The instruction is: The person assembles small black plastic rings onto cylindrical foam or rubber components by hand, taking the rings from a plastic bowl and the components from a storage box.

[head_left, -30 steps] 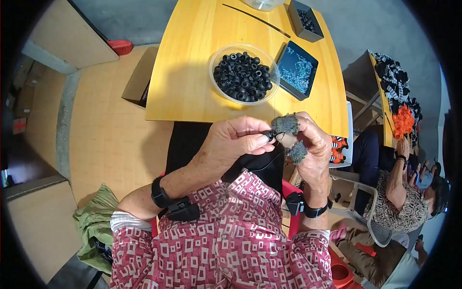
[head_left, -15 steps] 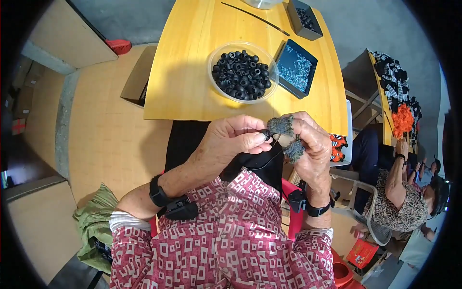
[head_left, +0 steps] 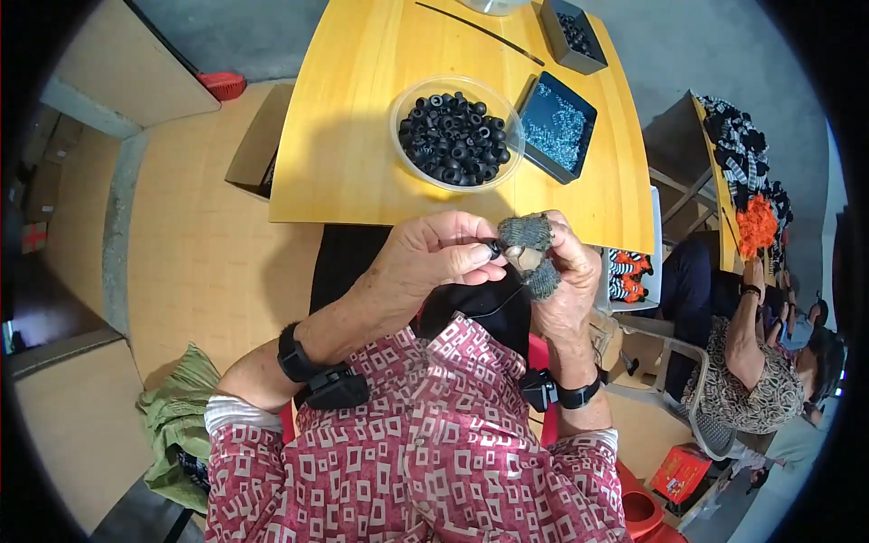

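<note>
My left hand [head_left: 421,258] pinches a small black bead [head_left: 493,246] between thumb and fingertips, just in front of the table edge. Close beside it, my right hand [head_left: 568,281] is closed, with grey knitted pieces [head_left: 525,232] at its thumb and forefinger. I cannot tell whether they are worn or held. Something beige shows between them, and the fingers hide what else is there. A thin dark thread hangs below, over my black-covered lap. Beyond my hands, a clear round bowl [head_left: 405,156] holds many black hollow beads [head_left: 453,136].
Right of the bowl lies a dark tray [head_left: 563,174] of tiny clear beads. Behind it stands a grey box [head_left: 579,63] of dark pieces. A dark stick [head_left: 480,33] lies on the yellow table [head_left: 344,109]. Black, white and orange striped items [head_left: 628,274] fill a white bin. Another person sits at right.
My right hand and wrist have shifted slightly left and turned, bringing the knitted pieces left. My left hand has moved slightly left, still pinching the black bead.
</note>
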The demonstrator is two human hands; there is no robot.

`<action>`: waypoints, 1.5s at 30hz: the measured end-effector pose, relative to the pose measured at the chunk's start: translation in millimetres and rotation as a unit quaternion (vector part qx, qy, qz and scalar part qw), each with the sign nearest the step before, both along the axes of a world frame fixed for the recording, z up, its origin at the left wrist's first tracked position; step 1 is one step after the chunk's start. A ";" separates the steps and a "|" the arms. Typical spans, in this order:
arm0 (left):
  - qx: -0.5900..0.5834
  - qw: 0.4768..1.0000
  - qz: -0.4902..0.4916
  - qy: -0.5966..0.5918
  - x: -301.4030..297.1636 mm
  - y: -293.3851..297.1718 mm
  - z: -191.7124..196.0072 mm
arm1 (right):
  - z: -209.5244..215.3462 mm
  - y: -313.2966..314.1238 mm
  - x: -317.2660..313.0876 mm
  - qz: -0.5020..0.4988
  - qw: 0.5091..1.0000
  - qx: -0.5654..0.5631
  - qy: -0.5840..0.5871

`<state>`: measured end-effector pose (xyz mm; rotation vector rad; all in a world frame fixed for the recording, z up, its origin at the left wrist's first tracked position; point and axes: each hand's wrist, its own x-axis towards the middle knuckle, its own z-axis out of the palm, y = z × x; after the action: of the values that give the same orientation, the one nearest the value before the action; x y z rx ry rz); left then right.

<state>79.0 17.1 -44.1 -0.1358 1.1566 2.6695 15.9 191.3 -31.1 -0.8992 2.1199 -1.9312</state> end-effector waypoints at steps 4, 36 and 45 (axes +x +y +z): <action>-0.038 0.998 0.012 0.048 -0.1 1.6 -3.8 | -1.1 -2.9 6.0 -0.024 0.999 -0.015 -0.015; -0.009 0.999 -0.015 -0.028 0.7 -7.6 3.5 | -2.2 -5.2 11.3 -0.059 0.997 0.041 0.042; -0.022 0.999 -0.016 -0.025 0.5 -6.5 1.7 | -4.5 -2.2 8.4 -0.028 0.999 -0.026 -0.024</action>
<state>79.6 10.6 -42.4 -0.1890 1.1934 2.5985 24.3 189.1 -35.6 -0.8035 2.0980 -2.0230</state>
